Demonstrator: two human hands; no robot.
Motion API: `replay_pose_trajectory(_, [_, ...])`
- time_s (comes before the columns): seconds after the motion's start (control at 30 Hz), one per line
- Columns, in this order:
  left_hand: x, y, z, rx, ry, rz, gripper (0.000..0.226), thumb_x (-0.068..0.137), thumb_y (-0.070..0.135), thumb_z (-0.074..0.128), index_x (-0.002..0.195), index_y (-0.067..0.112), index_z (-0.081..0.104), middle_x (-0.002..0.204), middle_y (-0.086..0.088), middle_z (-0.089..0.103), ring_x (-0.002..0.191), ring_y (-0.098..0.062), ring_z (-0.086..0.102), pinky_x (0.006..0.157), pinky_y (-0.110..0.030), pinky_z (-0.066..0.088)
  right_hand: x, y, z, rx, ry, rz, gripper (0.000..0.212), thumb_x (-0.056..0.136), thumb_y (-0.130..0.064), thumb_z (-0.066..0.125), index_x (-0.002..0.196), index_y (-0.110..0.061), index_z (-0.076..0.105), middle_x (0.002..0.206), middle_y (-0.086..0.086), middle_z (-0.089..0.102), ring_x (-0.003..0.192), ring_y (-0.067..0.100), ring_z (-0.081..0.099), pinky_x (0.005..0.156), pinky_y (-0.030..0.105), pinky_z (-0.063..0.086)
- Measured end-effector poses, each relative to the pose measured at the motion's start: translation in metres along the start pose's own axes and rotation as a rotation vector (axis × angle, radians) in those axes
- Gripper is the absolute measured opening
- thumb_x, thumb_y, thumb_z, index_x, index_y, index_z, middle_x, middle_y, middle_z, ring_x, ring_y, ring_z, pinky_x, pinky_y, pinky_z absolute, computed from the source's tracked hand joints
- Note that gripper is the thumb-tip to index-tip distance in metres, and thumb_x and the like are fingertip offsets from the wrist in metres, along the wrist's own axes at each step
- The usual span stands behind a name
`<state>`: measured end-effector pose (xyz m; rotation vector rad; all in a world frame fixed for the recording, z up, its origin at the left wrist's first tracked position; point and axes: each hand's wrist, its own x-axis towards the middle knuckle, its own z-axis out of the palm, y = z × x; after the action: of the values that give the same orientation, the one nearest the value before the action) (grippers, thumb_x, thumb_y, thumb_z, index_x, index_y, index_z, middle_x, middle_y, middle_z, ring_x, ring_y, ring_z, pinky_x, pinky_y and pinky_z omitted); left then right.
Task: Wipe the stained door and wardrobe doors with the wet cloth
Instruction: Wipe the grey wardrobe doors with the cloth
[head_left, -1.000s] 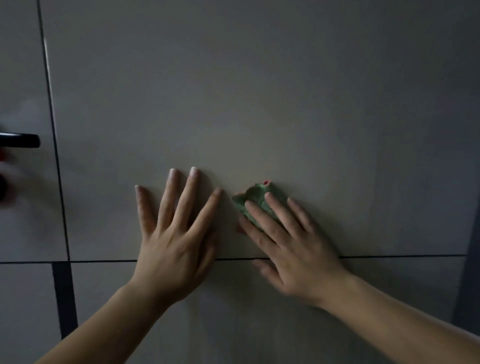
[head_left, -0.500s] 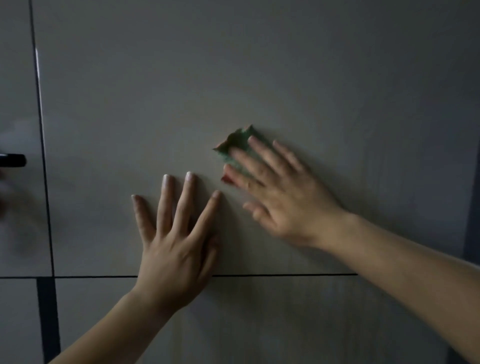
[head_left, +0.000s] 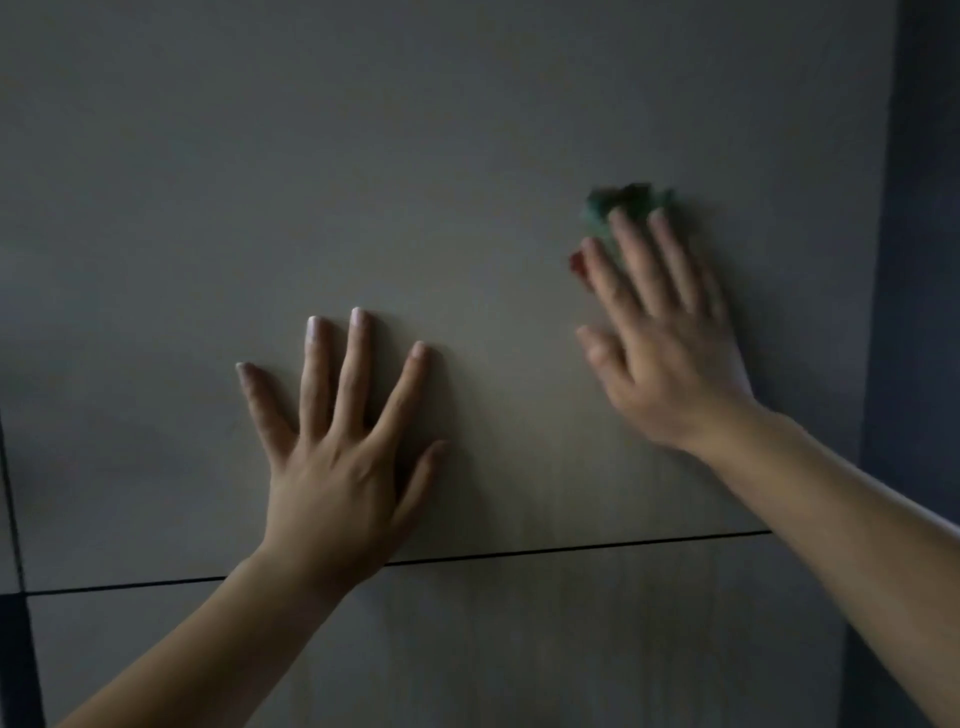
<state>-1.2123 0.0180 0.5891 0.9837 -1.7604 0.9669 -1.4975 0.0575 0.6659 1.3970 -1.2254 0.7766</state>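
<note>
A grey-beige wardrobe door (head_left: 467, 156) fills the dim view. My right hand (head_left: 660, 338) lies flat on its right part and presses a green cloth (head_left: 623, 200) with a red corner against the panel; only the cloth's edges show past my fingertips, blurred by motion. My left hand (head_left: 337, 441) rests flat on the same door with fingers spread, lower and to the left, holding nothing.
A thin dark horizontal seam (head_left: 571, 548) runs below both hands, with another panel under it. A vertical gap (head_left: 13, 519) marks the left edge. A darker strip (head_left: 919, 260) borders the door on the right.
My right hand slid the cloth up and to the right across the door. The left hand stayed pressed in place. The black handle at the left has gone out of view.
</note>
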Motion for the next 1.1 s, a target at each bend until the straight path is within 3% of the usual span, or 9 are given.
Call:
replay_pose_trajectory(0.1, [0.002,0.002,0.0,0.009,0.003,0.002,0.073,0.099,0.058,0.033,0.163,0.025,0.022,0.171,-0.017,0.003,0.158,-0.041,-0.005,0.114,-0.079,-0.004,0.008,0.024,-0.004,0.091,0.06,0.4,0.071,0.101,-0.053,0.026,0.162,-0.016,0.02,0.17,0.011,0.009,0.156,0.035,0.006,0.125,0.052,0.01])
replay_pose_trajectory(0.17, [0.001,0.003,0.001,0.001,0.0,-0.001,0.073,0.099,0.058,0.033,0.163,0.025,0.022,0.171,-0.017,0.002,0.158,-0.041,-0.007,0.114,-0.08,-0.004,-0.004,-0.012,-0.001,0.106,0.094,0.439,0.073,0.101,-0.054,0.029,0.161,-0.014,0.022,0.17,0.014,0.011,0.156,0.039,0.007,0.125,0.054,0.011])
replay_pose_trajectory(0.3, [0.001,0.001,-0.001,-0.02,-0.006,-0.001,0.074,0.099,0.058,0.032,0.163,0.024,0.021,0.172,-0.017,0.002,0.158,-0.04,-0.008,0.114,-0.08,-0.005,-0.064,-0.075,0.006,0.088,-0.091,-0.136,0.072,0.101,-0.052,0.038,0.162,-0.018,0.02,0.17,0.008,0.01,0.157,0.035,0.002,0.126,0.055,0.005])
replay_pose_trajectory(0.37, [0.0,0.002,-0.002,-0.039,0.0,-0.008,0.073,0.099,0.057,0.033,0.163,0.024,0.023,0.172,-0.017,0.003,0.158,-0.04,-0.007,0.114,-0.08,-0.005,-0.063,-0.046,0.009,0.047,-0.066,-0.214,0.067,0.102,-0.049,0.035,0.161,-0.022,0.021,0.169,0.007,0.018,0.156,0.034,0.009,0.126,0.052,0.008])
replay_pose_trajectory(0.57, [0.001,0.007,-0.002,-0.054,0.02,-0.027,0.07,0.1,0.052,0.034,0.163,0.024,0.023,0.171,-0.017,0.002,0.158,-0.04,-0.007,0.115,-0.077,-0.008,-0.027,0.0,0.005,0.128,0.075,0.499,0.07,0.102,-0.052,0.027,0.162,-0.016,0.022,0.17,0.011,0.009,0.156,0.036,0.005,0.126,0.052,0.007])
replay_pose_trajectory(0.73, [-0.014,0.016,0.004,-0.072,0.007,0.028,0.065,0.103,0.05,0.032,0.162,0.023,0.026,0.172,-0.015,0.003,0.159,-0.037,-0.002,0.117,-0.074,-0.006,-0.107,-0.118,0.015,0.175,-0.091,-0.035,0.077,0.094,-0.05,0.048,0.16,-0.017,0.026,0.17,0.008,0.007,0.157,0.037,0.001,0.125,0.056,0.006])
replay_pose_trajectory(0.83, [-0.027,0.02,0.006,-0.087,-0.009,0.074,0.062,0.104,0.048,0.032,0.161,0.023,0.028,0.172,-0.015,0.007,0.159,-0.037,0.001,0.118,-0.074,-0.003,-0.127,-0.112,0.021,0.149,-0.115,-0.239,0.076,0.093,-0.048,0.051,0.16,-0.021,0.027,0.17,0.002,0.01,0.157,0.029,0.003,0.127,0.05,0.004])
replay_pose_trajectory(1.0, [-0.03,0.022,0.003,-0.131,-0.009,0.055,0.063,0.102,0.043,0.034,0.161,0.021,0.03,0.172,-0.015,0.008,0.159,-0.038,0.002,0.119,-0.073,-0.005,-0.109,-0.064,0.02,0.155,0.019,0.384,0.066,0.102,-0.045,0.035,0.16,-0.016,0.023,0.169,0.01,0.012,0.157,0.035,0.005,0.126,0.053,0.007])
replay_pose_trajectory(1.1, [-0.03,0.026,0.005,-0.138,0.005,0.044,0.064,0.101,0.043,0.036,0.16,0.019,0.032,0.171,-0.016,0.009,0.158,-0.039,0.002,0.119,-0.072,-0.006,-0.134,-0.119,0.023,0.232,-0.04,0.249,0.072,0.1,-0.048,0.04,0.161,-0.016,0.019,0.17,0.009,0.005,0.157,0.037,0.002,0.125,0.055,0.006])
